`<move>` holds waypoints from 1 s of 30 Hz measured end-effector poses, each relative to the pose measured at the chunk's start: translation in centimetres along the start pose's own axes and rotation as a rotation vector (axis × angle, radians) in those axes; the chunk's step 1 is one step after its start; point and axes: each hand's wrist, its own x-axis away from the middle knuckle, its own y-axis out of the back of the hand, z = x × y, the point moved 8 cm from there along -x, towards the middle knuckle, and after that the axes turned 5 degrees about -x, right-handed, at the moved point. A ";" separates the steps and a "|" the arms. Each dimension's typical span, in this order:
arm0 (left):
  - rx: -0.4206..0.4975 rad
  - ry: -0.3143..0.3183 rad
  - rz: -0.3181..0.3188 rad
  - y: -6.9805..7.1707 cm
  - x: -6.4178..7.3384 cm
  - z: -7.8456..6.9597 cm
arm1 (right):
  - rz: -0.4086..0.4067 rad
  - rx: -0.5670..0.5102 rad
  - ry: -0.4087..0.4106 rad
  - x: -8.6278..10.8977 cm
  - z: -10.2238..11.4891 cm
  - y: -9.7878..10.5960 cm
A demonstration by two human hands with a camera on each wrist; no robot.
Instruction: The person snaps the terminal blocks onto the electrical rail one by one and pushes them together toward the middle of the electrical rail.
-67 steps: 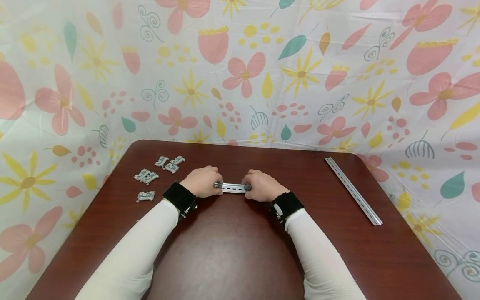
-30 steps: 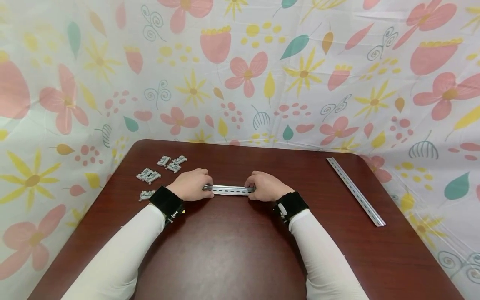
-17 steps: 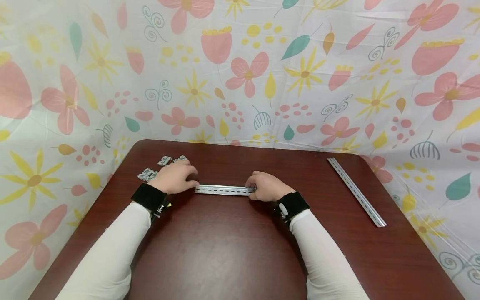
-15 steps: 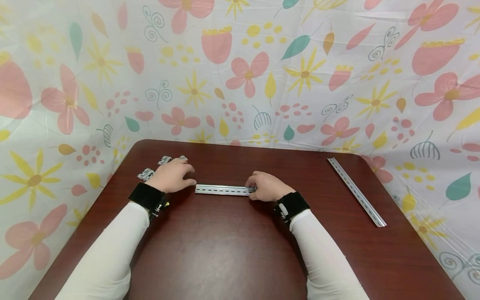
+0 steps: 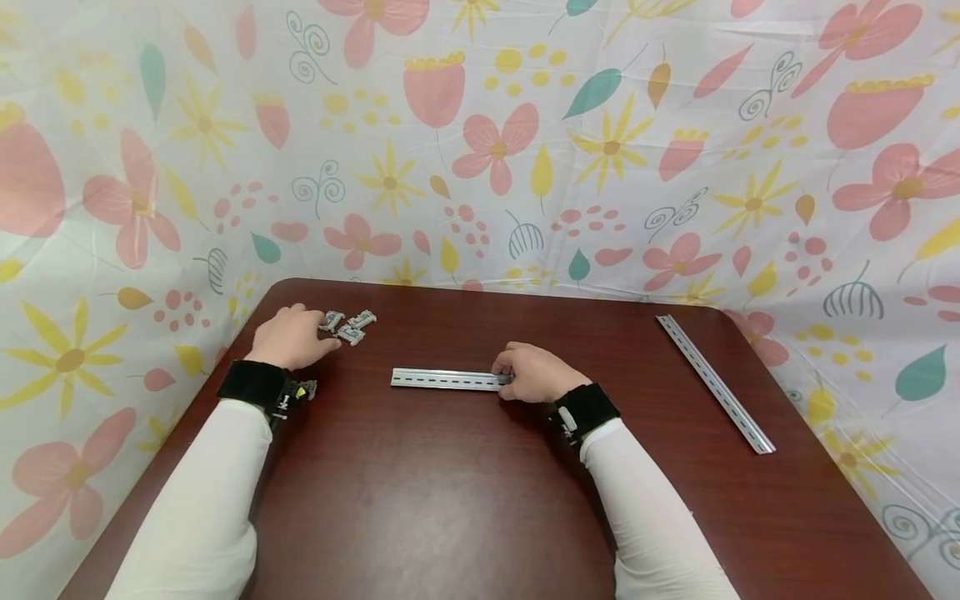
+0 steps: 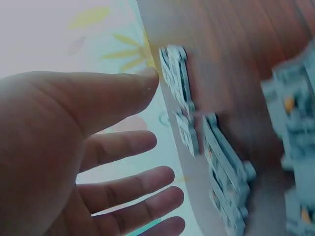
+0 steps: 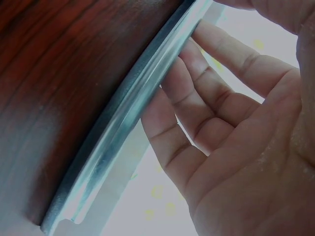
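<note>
1. table point(image 5: 450, 517): the short metal strip point(image 5: 442, 379) sits near its middle; a loosened pinch could let it skid.
2. right hand point(image 5: 534, 373): grips the strip's right end.
3. left hand point(image 5: 288, 337): fingers loose, holding nothing.
4. gray pieces point(image 5: 350, 335): a low sweep might scatter them; the left wrist view shows a clump point(image 6: 224, 172) (hand-hidden from the head view).

On the table point(image 5: 427, 467), blocks point(image 5: 351, 334) lie left, one rail point(image 5: 442, 379) midway, another rail point(image 5: 712, 382) right.

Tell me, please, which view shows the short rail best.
The head view: most of the short rail shows from above, slotted face included, with the right hand holding one end. The right wrist view gives a close side look, cut off at the top; the left wrist view doesn't show it.
</note>
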 end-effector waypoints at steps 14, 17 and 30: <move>0.049 0.053 0.058 0.0 0.7 4.2 | 0.002 0.011 -0.004 -0.1 0.0 0.0; 0.055 0.049 0.067 -0.1 0.8 4.7 | 0.004 0.006 -0.006 0.0 0.0 0.0; 0.043 0.024 0.107 -0.5 0.7 5.2 | -0.001 0.030 0.009 -0.1 -0.1 -0.1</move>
